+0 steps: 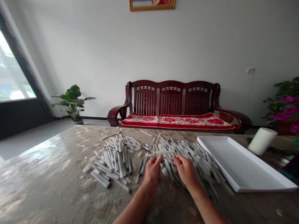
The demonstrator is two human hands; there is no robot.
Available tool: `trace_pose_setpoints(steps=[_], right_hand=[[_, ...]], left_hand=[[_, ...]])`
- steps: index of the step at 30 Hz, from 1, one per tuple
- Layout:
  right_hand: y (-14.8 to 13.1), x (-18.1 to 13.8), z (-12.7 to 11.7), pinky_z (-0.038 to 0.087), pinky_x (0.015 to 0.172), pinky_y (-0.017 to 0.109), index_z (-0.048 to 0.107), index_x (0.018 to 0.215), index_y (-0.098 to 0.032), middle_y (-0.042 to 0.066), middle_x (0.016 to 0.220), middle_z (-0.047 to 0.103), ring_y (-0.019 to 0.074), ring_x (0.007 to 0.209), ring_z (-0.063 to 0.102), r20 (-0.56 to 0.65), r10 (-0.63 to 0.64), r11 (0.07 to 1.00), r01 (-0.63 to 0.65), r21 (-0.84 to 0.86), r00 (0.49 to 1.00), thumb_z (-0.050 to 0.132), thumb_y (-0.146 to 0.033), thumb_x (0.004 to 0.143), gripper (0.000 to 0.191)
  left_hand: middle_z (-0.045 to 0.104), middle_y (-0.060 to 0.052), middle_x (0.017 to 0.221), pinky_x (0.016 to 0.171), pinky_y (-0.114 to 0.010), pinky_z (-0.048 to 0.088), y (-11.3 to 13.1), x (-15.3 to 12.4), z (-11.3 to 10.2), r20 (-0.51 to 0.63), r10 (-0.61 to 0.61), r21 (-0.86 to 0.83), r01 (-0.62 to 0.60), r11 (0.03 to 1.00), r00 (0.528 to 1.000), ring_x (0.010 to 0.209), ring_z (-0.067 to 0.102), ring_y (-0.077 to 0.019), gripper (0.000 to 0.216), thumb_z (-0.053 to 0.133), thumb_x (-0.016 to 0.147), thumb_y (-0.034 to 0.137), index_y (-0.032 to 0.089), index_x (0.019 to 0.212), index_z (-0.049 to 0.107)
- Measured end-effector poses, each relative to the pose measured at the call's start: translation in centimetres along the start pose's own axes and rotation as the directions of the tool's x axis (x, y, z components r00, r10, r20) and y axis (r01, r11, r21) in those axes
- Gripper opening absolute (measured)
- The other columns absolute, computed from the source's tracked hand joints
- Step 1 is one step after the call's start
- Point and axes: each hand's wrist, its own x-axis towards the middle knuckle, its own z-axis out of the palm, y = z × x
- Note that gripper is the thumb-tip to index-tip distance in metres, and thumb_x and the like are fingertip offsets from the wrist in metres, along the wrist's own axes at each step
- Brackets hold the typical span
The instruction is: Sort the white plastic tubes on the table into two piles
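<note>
White pen [159, 154] held level between both hands, just above the heap, long axis running roughly 9 to 3 o'clock. Left hand [152, 173] pinches its left end between thumb and fingers; right hand [185, 170] pinches toward the right end, same grip. Neither hand is spread. Hands are close together, with only the pen's middle showing between them. A second pen may lie alongside; can't tell at this blur.

Left pile of pens [114, 158] sits at 10 o'clock from the hands, mixed angles, some dark tips showing. Right pile of pens [189, 158] is directly under and at 1 o'clock, nearer the right hand. White tray [243, 165] at 3 o'clock, right hand is the closer one, and nothing is visible in it. White cylinder [262, 141] just past the tray at 2 o'clock. All on a marble-patterned desk [46, 161].

Further out at 12 o'clock, a wooden sofa [171, 99] with red cushion; potted plant [71, 101] at 11 o'clock.
</note>
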Motion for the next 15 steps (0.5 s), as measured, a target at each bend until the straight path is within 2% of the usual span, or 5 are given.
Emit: trace_pose_setpoints(steps=[4,7,11,15], right_hand=[[0.5,0.1,0.1,0.051,0.073,0.029,0.073,0.092,-0.021,0.007,0.086,0.075,0.0218,0.08,0.07,-0.051,-0.094,0.993,0.097,0.073,0.994,0.052,-0.038,0.087,0.027],[0.7,0.2,0.1,0.052,0.08,0.031,0.074,0.092,-0.022,0.007,0.093,0.076,0.0227,0.087,0.07,-0.036,-0.114,0.993,0.114,-0.002,0.993,0.054,-0.03,0.085,0.023],[0.4,0.0,-0.2,0.052,0.082,0.034,0.072,0.102,-0.022,0.008,0.097,0.073,0.0234,0.091,0.068,-0.026,-0.148,0.981,0.144,-0.127,0.989,0.053,-0.027,0.085,0.026],[-0.6,-0.3,-0.5,0.051,0.087,0.032,0.066,0.116,-0.021,0.009,0.113,0.07,0.0217,0.102,0.066,-0.018,-0.164,0.986,0.163,-0.031,0.986,0.043,-0.035,0.094,0.035]], left_hand=[[0.025,0.015,0.039,0.037,-0.018,0.009,0.7,0.4,-0.6,-0.066,-0.007,-0.038,0.005,0.999,0.998,0.037,0.014,-0.0015,0.062,0.081,0.043,0.069,0.018,0.065,0.054],[0.026,0.015,0.04,0.037,-0.018,0.009,1.1,0.7,-1.1,-0.1,0.008,-0.027,-0.011,1.0,0.995,0.037,0.015,-0.0013,0.062,0.082,0.042,0.068,0.017,0.065,0.055],[0.026,0.014,0.04,0.038,-0.018,0.011,0.7,0.5,-0.9,-0.081,0.007,0.044,-0.003,0.999,0.997,0.037,0.018,-0.0021,0.06,0.08,0.046,0.07,0.018,0.065,0.056],[0.028,0.014,0.04,0.038,-0.019,0.012,0.2,-0.2,-0.1,-0.041,0.019,0.082,-0.016,0.997,0.999,0.038,0.018,-0.0023,0.059,0.081,0.047,0.068,0.017,0.066,0.057]])
